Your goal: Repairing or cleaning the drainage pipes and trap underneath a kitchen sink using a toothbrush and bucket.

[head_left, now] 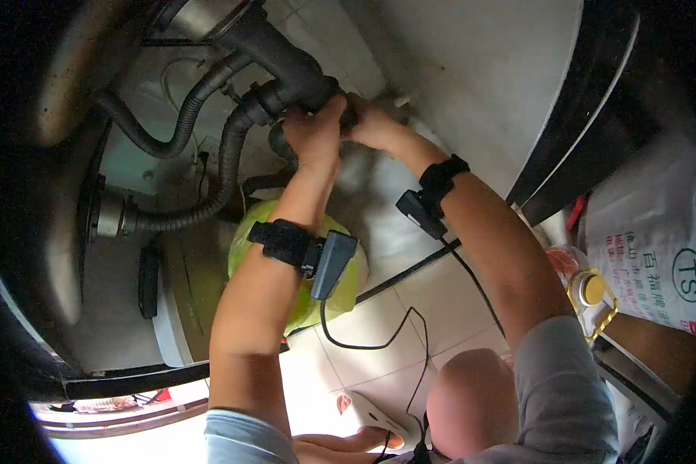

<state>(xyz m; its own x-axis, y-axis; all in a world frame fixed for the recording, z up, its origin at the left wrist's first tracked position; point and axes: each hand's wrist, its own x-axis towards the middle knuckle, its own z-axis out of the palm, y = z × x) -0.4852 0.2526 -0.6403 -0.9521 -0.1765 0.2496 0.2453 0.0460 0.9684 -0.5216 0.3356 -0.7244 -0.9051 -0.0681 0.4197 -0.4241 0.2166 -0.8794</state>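
Under a sink, a black plastic drain pipe (290, 58) slants down from the metal drain fitting at the top. Both of my hands meet at its lower end. My left hand (317, 131) is closed around the left side of the pipe end, thumb pointing up. From the right, my right hand (373, 124) grips the same dark joint, its fingertips partly hidden behind it. Just left of my hands, a ribbed black hose (230, 151) joins the pipe at a collar and curves down to a metal fitting (112, 215) on the sink side.
A thinner ribbed hose (185, 127) loops at the upper left. Below my left forearm sits a yellow-green plastic bag (340, 298). Dark cables hang from boxes strapped to both forearms. To the right stand a yellow-capped bottle (593, 290) and a white sack (634, 232).
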